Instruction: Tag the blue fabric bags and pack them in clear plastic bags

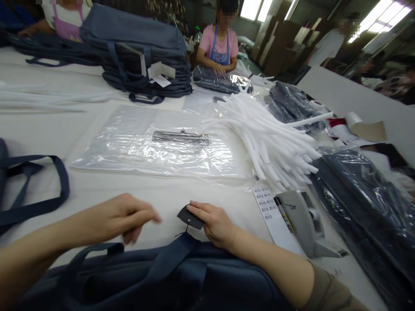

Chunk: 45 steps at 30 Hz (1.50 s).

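Note:
My right hand [215,222] grips a black hang tag [192,217], with the thumb side toward the table. A thin cord ties the tag to the strap of a dark blue bag [233,278], which lies along the near edge of the view. Left of the tag, apart from it, my left hand [129,218] hovers over the white table. Its forefinger and thumb point right, close together, and the other fingers curl under. The fingertips are slightly blurred; anything between them is too small to make out. A bag handle [97,250] loops up below my left wrist.
Clear plastic bags [129,147] lie flat ahead, beside a heap of white foam rods [272,138]. At right are a barcode label sheet [269,211], a grey tape dispenser [306,224] and wrapped bags [366,207]. Stacked blue bags [139,47] and a co-worker [220,47] are farther back.

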Tool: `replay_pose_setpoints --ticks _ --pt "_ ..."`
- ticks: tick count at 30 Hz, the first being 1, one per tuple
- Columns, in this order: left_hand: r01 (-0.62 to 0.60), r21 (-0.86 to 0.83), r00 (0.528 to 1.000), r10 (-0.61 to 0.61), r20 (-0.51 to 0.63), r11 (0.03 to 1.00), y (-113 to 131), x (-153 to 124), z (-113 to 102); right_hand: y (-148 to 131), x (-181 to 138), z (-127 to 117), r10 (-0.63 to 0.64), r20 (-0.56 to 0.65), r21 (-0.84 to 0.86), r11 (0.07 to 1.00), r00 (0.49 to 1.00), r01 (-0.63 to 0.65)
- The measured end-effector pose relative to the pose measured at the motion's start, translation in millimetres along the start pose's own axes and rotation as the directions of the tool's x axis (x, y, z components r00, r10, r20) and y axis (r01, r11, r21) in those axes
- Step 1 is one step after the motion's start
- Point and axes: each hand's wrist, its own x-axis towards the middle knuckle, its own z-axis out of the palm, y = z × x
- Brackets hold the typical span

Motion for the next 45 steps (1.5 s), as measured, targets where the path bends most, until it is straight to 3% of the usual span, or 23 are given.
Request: replay_pose_setpoints --ticks 4,7,10,12,15,18,20,22,24,27,30,32,36,38,41,43,45 --pt "0.007 -0.077 0.995 0.001 0.096 0.997 10.9 56.9 19.8 7.7 -4.7 1.0 0.091 0.047 -0.018 0.996 0.995 -0.09" --pt "0.034 -0.154 0.978 -0.001 0.208 0.988 14.2 91.8 36.7 7.0 -7.4 -9.0 0.121 0.251 0.246 0.952 0.961 -0.184" --pt "0.147 -0.277 0.965 -0.075 0.253 0.949 14.2 105.0 44.7 4.9 -8.1 -21.0 0.068 0.418 0.472 0.836 0.906 -0.281" --pt "0.228 -0.355 0.969 -0.174 0.178 0.906 14.5 105.5 46.2 5.2 -8.5 -21.6 0.086 0.424 0.47 0.83 0.902 -0.3" --pt "0.287 -0.445 0.957 -0.275 0.092 0.848 14.0 101.8 48.7 8.9 -12.8 -9.9 0.138 0.34 0.337 0.906 0.93 -0.257" --pt "0.356 -0.62 0.932 -0.31 0.186 0.699 9.2 93.2 56.8 13.4 -21.8 3.2 0.141 0.142 0.092 0.984 0.98 -0.155" --pt "0.385 -0.708 0.923 -0.25 0.292 0.592 4.5 84.6 65.8 14.9 -27.9 7.1 0.01 -0.003 -0.121 0.993 1.0 -0.01" --pt "0.392 -0.754 0.918 -0.17 0.358 0.527 0.9 75.6 75.5 15.0 -31.9 7.9 -0.154 -0.071 -0.301 0.945 0.985 0.126" --pt "0.41 -0.771 0.912 -0.191 0.364 0.488 0.2 69.0 82.5 14.3 -33.3 7.4 -0.213 -0.117 -0.392 0.907 0.97 0.152" --pt "0.446 -0.742 0.895 -0.237 0.378 0.501 5.2 66.5 84.1 13.7 -32.2 7.1 -0.113 -0.2 -0.39 0.921 0.973 0.027" --pt "0.44 -0.644 0.88 -0.156 0.449 0.626 10.0 71.2 81.1 14.1 -31.0 8.3 0.002 -0.264 -0.324 0.942 0.965 -0.09" --pt "0.428 -0.639 0.884 -0.146 0.445 0.64 7.8 75.6 82.3 14.6 -30.7 9.5 0.01 -0.295 -0.301 0.948 0.955 -0.103" --pt "0.424 -0.723 0.902 -0.189 0.387 0.545 -3.6 83.5 89.8 15.7 -30.4 10.0 -0.06 -0.366 -0.299 0.952 0.929 -0.056" --pt "0.414 -0.775 0.904 -0.114 0.412 0.478 -4.9 89.3 89.9 16.0 -29.7 8.8 -0.111 -0.385 -0.3 0.954 0.916 -0.01" --pt "0.428 -0.871 0.904 -0.101 0.416 0.24 1.7 104.1 86.5 15.8 -27.8 5.2 -0.202 -0.382 -0.309 0.948 0.902 0.081" --pt "0.508 -0.851 0.859 -0.152 0.489 0.132 8.3 115.6 86.6 15.1 -26.4 2.5 -0.238 -0.379 -0.312 0.943 0.894 0.119" --pt "0.589 -0.801 0.807 -0.138 0.574 0.11 13.1 124.5 90.2 14.2 -25.8 0.2 -0.244 -0.385 -0.311 0.942 0.89 0.123"
